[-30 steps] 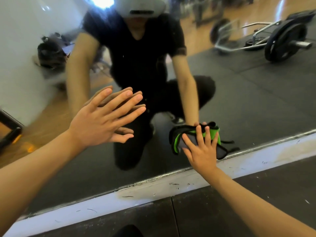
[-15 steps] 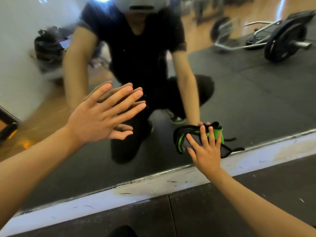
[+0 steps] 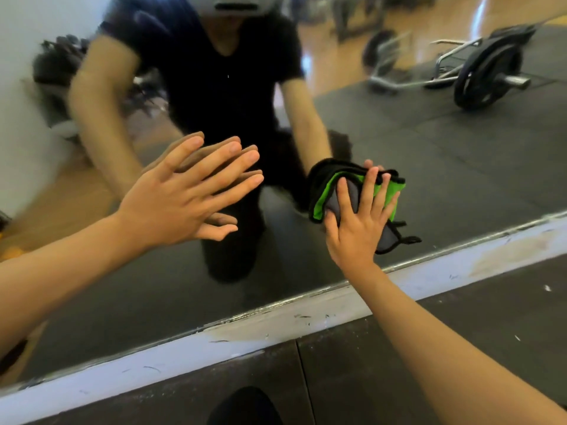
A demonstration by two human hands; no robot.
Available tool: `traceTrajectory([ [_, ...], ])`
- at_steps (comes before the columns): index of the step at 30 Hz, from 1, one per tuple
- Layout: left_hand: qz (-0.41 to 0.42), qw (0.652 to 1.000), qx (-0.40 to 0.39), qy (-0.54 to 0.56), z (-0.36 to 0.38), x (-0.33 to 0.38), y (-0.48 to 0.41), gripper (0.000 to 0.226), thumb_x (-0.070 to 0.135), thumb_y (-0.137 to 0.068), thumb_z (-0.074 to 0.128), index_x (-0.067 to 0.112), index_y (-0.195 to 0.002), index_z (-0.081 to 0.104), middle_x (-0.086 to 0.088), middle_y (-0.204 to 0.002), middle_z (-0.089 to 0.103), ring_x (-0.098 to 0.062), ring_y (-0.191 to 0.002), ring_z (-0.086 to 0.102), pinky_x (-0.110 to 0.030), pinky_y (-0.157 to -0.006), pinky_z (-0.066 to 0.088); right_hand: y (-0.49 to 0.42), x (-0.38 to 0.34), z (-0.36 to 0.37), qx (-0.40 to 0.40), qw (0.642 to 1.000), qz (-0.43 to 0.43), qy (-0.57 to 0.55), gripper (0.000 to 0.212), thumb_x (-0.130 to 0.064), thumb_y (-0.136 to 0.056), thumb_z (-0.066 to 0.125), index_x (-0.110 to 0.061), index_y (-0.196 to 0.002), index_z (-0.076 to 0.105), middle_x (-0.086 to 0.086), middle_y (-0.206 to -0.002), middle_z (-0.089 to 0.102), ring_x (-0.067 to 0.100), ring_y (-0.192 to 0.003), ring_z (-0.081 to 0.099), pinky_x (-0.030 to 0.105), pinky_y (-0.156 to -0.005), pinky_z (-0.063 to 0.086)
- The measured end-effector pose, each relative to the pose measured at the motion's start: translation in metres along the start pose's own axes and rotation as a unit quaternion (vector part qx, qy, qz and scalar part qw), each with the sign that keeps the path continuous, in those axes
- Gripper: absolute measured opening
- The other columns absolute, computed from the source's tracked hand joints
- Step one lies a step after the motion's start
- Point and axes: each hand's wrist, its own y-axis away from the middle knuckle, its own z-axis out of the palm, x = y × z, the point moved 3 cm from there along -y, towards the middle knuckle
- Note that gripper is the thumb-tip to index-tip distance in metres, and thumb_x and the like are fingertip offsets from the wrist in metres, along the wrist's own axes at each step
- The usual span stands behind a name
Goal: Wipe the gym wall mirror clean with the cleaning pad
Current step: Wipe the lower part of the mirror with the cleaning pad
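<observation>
Wiping: right hand (image 3: 357, 231) flat on pad (image 3: 352, 191), fingers straight and spread, pressing it onto mirror (image 3: 445, 167); nothing curled round the cloth.
Pad place: on the glass, low down, near the mirror's bottom edge, right of the reflected knee.
Pad state: green, grey and black, bunched and folded; loops and a corner hanging out below the palm, close to the mirror's edge.
Bracing: left hand (image 3: 187, 194) open, fingers straight and nearly together, tips seemingly on the glass, left of the pad and a little higher.
Risk, slip: pad held by pressure alone; likely to slide out or drop off the mirror if the push eases mid-stroke.
Risk, snag: dangling loops likely to catch on the mirror's lower rim or drag along ledge (image 3: 276, 326) below it, picking up grit.
Risk, smears: bare left fingertips likely to leave prints left of the pad; bare right fingertips past the pad's top edge likely the same.
Risk, missed strip: folded pad covering little; band along the mirror's bottom edge easy to skip.
</observation>
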Motion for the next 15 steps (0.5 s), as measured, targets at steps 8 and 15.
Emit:
traceTrajectory([
  [8,-0.011,0.999,-0.019,0.037,-0.002,0.000,-0.006,0.076,0.059,-0.106,0.044,0.008,-0.162,0.038,-0.020,-0.170,0.029,-0.039,-0.155,0.033,-0.055,-0.131,0.005,0.024,-0.022,0.002,-0.046,0.978,0.186,-0.080,0.064,-0.052,-0.110,0.028,-0.017,-0.163,0.023,0.026,-0.169,0.009,0.046,-0.157,0.002,0.065,-0.124,-0.002],
  [15,0.072,0.989,-0.048,0.117,-0.004,0.023,-0.083,0.089,0.058,-0.100,0.055,0.006,-0.166,0.027,-0.021,-0.175,0.011,-0.037,-0.162,0.011,-0.052,-0.132,0.008,0.065,0.004,0.005,-0.094,0.954,0.263,-0.108,0.069,-0.048,-0.108,0.035,-0.028,-0.166,0.003,0.020,-0.172,-0.004,0.041,-0.159,-0.007,0.068,-0.124,0.007],
])
